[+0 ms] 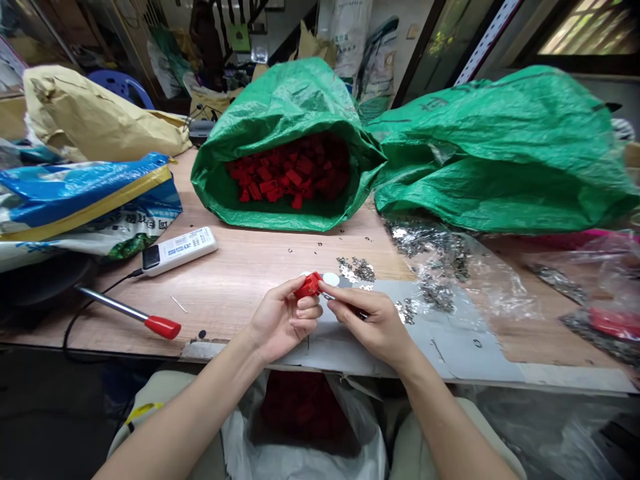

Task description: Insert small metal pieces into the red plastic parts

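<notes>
My left hand (286,319) is closed, pinching a small red plastic part (309,285) between thumb and fingers above the table's front. My right hand (373,321) is closed too, its index fingertip against the right side of the red part. A thin metal tool (326,295) shows a little between the right fingers; its kind is hidden by the hand. Behind the hands lies a loose pile of small shiny metal pieces (356,269). Many similar red parts (295,170) fill the mouth of a green woven sack (280,107) on the table.
Another green sack (500,147) lies at right, with clear plastic bags of metal pieces (440,267) before it. At left are a white power bank (181,251), a red-tipped lever (163,327) and a blue bag (90,193). A white sack (240,427) of red parts sits between my legs.
</notes>
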`<state>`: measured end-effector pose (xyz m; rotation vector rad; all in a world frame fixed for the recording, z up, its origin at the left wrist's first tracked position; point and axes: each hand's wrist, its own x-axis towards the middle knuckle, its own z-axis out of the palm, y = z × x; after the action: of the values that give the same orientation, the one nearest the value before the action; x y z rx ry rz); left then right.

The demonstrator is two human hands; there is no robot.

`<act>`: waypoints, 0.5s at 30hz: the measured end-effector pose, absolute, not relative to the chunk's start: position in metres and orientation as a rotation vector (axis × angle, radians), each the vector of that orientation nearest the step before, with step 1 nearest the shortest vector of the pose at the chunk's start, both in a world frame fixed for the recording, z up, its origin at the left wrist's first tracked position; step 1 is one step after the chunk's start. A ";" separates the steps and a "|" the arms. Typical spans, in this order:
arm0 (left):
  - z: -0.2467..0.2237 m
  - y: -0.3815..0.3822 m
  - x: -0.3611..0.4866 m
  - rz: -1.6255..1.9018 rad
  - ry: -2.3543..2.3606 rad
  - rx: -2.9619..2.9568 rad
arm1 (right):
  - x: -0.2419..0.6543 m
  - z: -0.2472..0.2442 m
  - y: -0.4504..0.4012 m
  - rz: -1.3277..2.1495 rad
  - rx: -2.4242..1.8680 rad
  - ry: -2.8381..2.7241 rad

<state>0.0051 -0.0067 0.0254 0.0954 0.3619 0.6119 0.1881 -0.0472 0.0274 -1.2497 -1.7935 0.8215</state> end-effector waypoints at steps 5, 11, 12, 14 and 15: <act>0.022 -0.008 0.001 0.588 0.326 0.024 | 0.188 0.027 -0.046 0.715 -1.219 -1.835; 0.023 -0.007 0.002 0.597 0.343 -0.032 | 0.188 0.026 -0.045 0.663 -1.133 -1.914; 0.023 -0.008 0.002 0.590 0.342 -0.037 | 0.187 0.026 -0.045 0.626 -1.088 -1.914; 0.023 -0.009 0.003 0.574 0.330 -0.048 | 0.187 0.026 -0.044 0.544 -1.021 -1.907; 0.023 -0.010 0.003 0.566 0.324 -0.055 | 0.187 0.026 -0.044 0.514 -1.003 -1.908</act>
<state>0.0033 -0.0103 0.0227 -0.0554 0.3237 0.5660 0.1869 -0.0436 0.0259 -1.0026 -1.9076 0.5137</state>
